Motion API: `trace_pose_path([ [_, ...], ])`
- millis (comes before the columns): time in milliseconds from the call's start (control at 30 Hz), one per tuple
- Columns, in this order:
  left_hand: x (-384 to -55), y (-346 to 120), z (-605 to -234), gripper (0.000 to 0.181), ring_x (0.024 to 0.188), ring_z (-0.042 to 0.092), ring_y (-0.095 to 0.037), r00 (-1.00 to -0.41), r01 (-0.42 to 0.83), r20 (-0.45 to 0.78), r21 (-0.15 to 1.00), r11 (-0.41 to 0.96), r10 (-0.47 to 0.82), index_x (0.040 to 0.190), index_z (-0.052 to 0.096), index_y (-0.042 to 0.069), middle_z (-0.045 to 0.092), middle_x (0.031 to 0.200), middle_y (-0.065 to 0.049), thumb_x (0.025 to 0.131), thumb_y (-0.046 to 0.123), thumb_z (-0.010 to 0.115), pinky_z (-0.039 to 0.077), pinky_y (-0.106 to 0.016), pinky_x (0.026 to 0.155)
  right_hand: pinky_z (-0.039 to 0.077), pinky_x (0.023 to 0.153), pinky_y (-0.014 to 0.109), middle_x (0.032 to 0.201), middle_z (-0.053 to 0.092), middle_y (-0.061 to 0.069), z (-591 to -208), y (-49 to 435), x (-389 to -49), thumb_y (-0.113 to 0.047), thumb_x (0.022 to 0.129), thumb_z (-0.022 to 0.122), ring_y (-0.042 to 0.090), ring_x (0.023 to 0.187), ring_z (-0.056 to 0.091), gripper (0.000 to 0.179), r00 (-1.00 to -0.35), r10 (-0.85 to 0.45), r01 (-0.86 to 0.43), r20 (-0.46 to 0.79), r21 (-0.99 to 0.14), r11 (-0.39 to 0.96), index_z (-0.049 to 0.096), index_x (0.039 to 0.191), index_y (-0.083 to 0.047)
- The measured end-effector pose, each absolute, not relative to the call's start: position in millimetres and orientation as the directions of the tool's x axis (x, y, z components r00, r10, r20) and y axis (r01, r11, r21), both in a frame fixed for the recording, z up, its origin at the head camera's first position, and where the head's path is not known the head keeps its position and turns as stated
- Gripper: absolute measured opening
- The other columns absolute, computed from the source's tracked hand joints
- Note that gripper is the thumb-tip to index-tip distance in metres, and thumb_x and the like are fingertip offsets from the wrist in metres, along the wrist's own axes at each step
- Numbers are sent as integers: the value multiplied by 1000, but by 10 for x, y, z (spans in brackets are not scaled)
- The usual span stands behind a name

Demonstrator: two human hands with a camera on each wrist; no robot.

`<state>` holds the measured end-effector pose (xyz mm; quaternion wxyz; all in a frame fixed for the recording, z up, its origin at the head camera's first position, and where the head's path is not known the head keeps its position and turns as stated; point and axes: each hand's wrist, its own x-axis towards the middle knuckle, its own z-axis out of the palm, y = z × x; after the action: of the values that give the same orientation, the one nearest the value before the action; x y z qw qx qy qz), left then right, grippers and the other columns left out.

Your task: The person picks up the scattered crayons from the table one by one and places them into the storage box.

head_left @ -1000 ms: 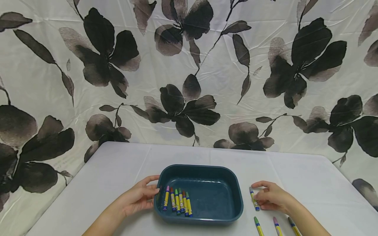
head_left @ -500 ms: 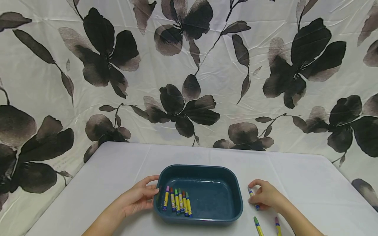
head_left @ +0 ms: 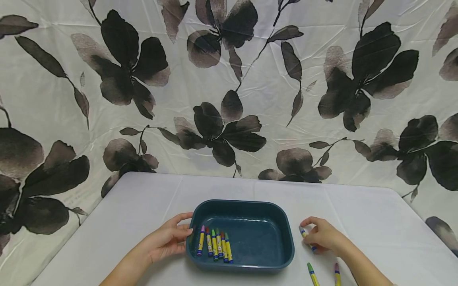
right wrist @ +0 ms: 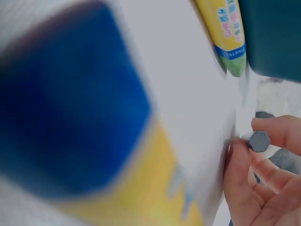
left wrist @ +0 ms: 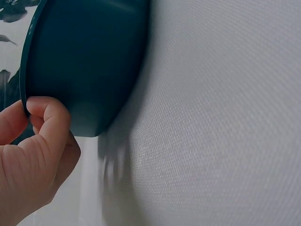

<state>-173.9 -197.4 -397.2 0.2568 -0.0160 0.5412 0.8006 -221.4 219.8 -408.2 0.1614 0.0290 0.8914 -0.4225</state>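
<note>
My left hand (head_left: 169, 238) pinches the left rim of a dark teal tray (head_left: 259, 242); the left wrist view shows thumb and fingers of that hand (left wrist: 40, 146) on either side of the tray's edge (left wrist: 89, 56). To the tray's right, my right hand (head_left: 323, 234) holds a grey oil pastel crayon (head_left: 303, 231) between thumb and fingers. Its hexagonal end (right wrist: 259, 141) faces the right wrist camera. Inside the tray, at its left, lie several crayons, among them a pink-tipped crayon (head_left: 201, 240) and a green-tipped crayon (head_left: 229, 249).
Near the front edge of the view lie a green crayon (head_left: 313, 275) and a purple crayon (head_left: 337, 275). A blurred blue-and-yellow crayon (right wrist: 94, 117) looms close to the right wrist camera. A floral cloth (head_left: 279, 91) hangs behind the white table (head_left: 164, 190).
My right hand has moved slightly left and closed its thumb and fingers on the grey crayon, shifting it left. A dark crayon at lower right is now hidden by the forearm. The left hand stays put.
</note>
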Motion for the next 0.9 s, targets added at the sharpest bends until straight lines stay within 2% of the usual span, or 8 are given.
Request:
trace_pose_path([
  [267, -1734, -1966, -3958, 65, 95, 52, -16, -866, -435, -310, 854, -285, 392, 144, 10, 6, 45, 119, -13, 92, -1, 49, 51, -30, 76, 51, 58, 30, 82, 51, 7, -4057, 2241, -2229, -4, 79, 63, 18, 69, 49, 43, -910, -172, 238, -376, -817, 525, 52, 121, 1],
  [500, -1725, -1954, -3941, 65, 93, 53, -17, -871, -432, -311, 855, -289, 382, 144, 13, 6, 46, 118, -13, 92, -1, 51, 51, -29, 75, 49, 59, 25, 80, 54, 4, -4004, 2277, -2262, -8, 82, 58, 15, 69, 51, 51, -853, -337, 269, -399, -889, 371, 43, 129, 4],
  [900, -1727, -1946, -3937, 64, 91, 53, -15, -873, -430, -316, 859, -279, 372, 144, 11, 6, 46, 117, -13, 92, -2, 49, 50, -27, 73, 51, 61, 24, 94, 62, 6, -3932, 2299, -2297, -9, 84, 61, 14, 70, 52, 52, -841, -354, 311, -410, -901, 303, 42, 131, 3],
])
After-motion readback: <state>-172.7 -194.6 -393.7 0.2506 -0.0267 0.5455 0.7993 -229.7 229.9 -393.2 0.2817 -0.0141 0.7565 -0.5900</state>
